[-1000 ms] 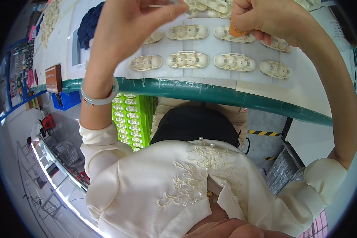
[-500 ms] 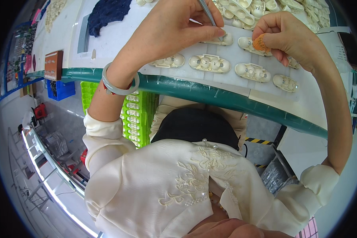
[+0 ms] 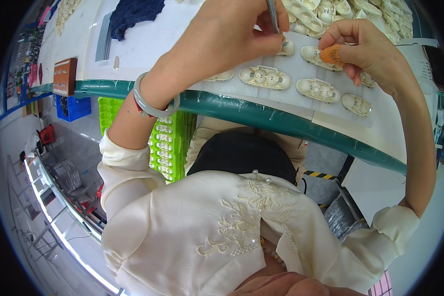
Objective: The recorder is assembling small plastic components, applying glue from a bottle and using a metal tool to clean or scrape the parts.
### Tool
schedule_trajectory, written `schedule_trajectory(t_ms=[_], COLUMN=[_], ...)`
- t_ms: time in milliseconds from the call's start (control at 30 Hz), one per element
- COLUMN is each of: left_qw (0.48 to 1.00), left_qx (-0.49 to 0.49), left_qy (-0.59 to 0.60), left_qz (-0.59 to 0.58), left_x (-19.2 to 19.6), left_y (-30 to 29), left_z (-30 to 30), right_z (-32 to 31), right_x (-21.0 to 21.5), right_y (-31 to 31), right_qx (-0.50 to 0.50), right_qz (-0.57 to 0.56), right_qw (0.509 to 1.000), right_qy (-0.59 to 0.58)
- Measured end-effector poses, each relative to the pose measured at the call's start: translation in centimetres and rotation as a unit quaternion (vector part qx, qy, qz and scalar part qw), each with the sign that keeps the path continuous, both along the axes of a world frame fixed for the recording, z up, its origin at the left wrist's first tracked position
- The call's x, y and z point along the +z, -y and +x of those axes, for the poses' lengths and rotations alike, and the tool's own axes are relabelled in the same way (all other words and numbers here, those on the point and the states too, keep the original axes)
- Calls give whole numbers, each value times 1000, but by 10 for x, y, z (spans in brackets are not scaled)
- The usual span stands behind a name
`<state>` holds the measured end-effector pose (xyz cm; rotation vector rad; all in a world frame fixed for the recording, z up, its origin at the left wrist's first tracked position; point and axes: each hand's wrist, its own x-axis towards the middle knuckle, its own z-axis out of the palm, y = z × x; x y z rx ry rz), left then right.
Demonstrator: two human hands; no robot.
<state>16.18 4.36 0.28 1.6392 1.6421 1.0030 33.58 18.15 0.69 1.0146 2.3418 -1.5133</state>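
Note:
My left hand (image 3: 241,34) is closed around slim grey metal tweezers (image 3: 273,15), held steeply over a row of small cream plastic casings. Their tip is hidden behind my fingers, beside a casing (image 3: 287,48). My right hand (image 3: 360,47) has its thumb and forefinger pinched together, with an orange finger cot (image 3: 332,55) on one digit. Those fingertips rest at a cream casing (image 3: 311,53) with round silvery parts in it; what they pinch, if anything, is hidden. Nearer me lie more such casings (image 3: 265,78) on a pale translucent sheet (image 3: 281,96).
Loose cream casings (image 3: 325,15) are heaped at the far edge. A dark blue cloth (image 3: 133,17) and a grey ribbed strip (image 3: 103,39) lie to the left, with a brown block (image 3: 64,76) at the green table edge (image 3: 232,104). Green trays (image 3: 182,143) stand below.
The tweezers have turned more upright, and my left hand has shifted slightly right. My right hand stays at the same casing. The whole view has shifted a little.

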Motion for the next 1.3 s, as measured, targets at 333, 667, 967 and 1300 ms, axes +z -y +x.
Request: schedule_trajectory(t_ms=[333,667,967,1300], left_qw=[998,999,980,998], left_qx=[-4,-21,58,47], left_qy=[-58,-19,168,7], left_qz=[-23,17,-91,-42], left_x=[4,-6,10,3], left_y=[0,-1,15,12], left_z=[2,-7,-14,-13], right_z=[-36,-48,-43,-43], right_x=[30,21,-6,-9], right_y=[24,24,12,13], right_qx=[-51,7,26,32], right_qz=[-103,-95,-68,-53], right_qw=[993,993,997,998], right_qy=[37,66,-7,-33])
